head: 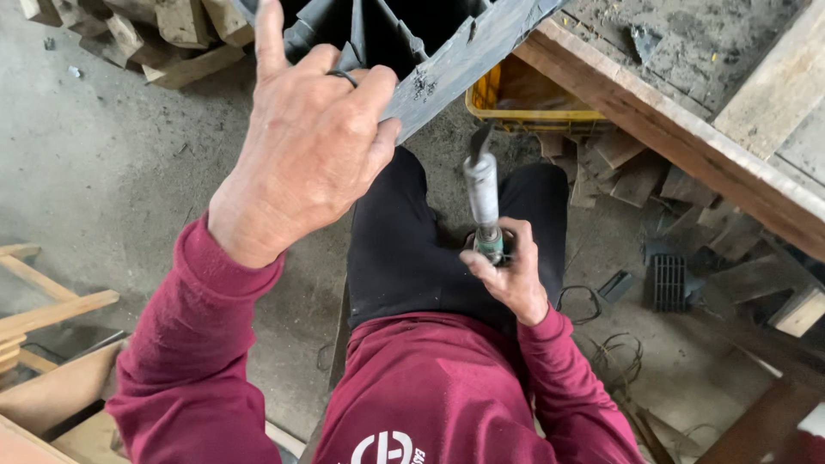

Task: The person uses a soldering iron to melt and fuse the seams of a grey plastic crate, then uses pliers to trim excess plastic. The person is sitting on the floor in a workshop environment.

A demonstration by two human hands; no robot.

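Left hand clamps the rim of the raised dark grey plastic crate, right hand wraps the grey metal hand tool at the lap — one-hand hold, crate could twist loose — toward the knees.

Soft, even daylight lit the scene, with weak shadows and no glare. The left hand, close to the lens, looked enlarged; the frame's edges were slightly bent.
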